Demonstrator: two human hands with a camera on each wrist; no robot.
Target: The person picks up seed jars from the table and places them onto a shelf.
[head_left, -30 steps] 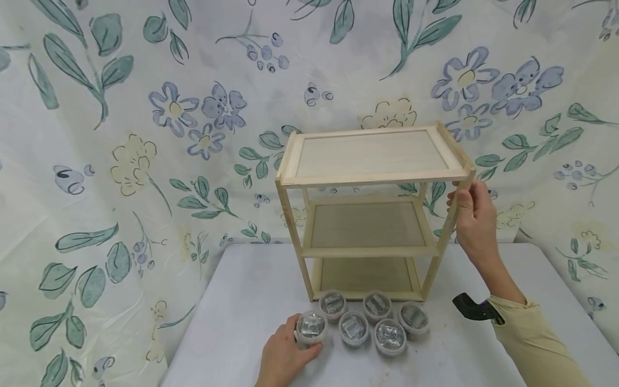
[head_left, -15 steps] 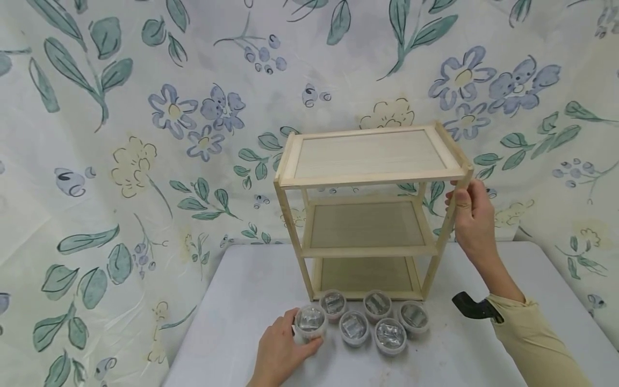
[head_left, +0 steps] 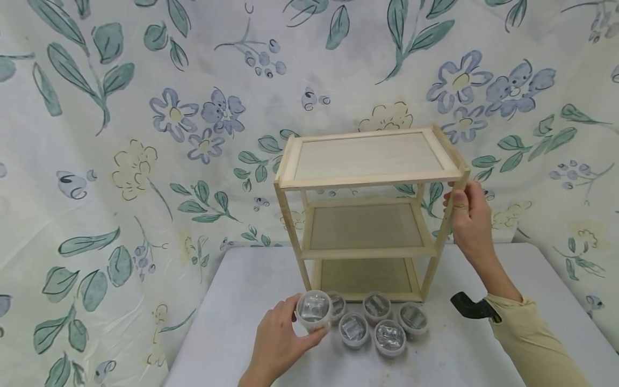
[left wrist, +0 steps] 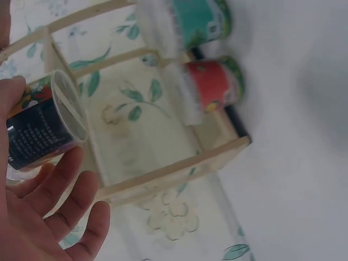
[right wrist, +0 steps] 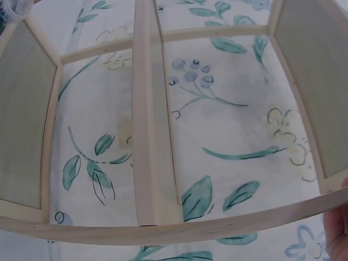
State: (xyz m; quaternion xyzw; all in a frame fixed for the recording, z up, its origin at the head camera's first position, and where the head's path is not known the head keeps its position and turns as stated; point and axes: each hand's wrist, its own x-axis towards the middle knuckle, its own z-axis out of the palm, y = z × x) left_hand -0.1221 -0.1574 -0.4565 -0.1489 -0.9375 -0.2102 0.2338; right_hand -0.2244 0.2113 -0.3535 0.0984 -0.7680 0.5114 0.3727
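Observation:
In the head view a three-tier wooden shelf (head_left: 372, 252) stands on the table. My right hand (head_left: 471, 220) grips its right front post below the top board; only fingertips of that hand (right wrist: 337, 231) show at the edge of the right wrist view. Between thumb and fingers, my left hand (head_left: 278, 336) holds a small plastic tub (head_left: 314, 307) with a clear lid, raised in front of the shelf. Its dark blue printed label faces the left wrist camera, where the other fingers (left wrist: 76, 198) extend below the tub (left wrist: 41, 128).
Several similar lidded tubs (head_left: 353, 329) cluster before the shelf's bottom edge, among them a teal tub (left wrist: 198, 22) and a red tub (left wrist: 215, 84). A white table (head_left: 232, 301) lies beneath, with a floral-printed cloth (head_left: 145, 107) behind. A black strap mount (head_left: 474, 306) sits on the right wrist.
My left hand has lifted the tub from the left end of the group, slightly up and forward; it now partly covers another tub. The right hand keeps its grip on the post.

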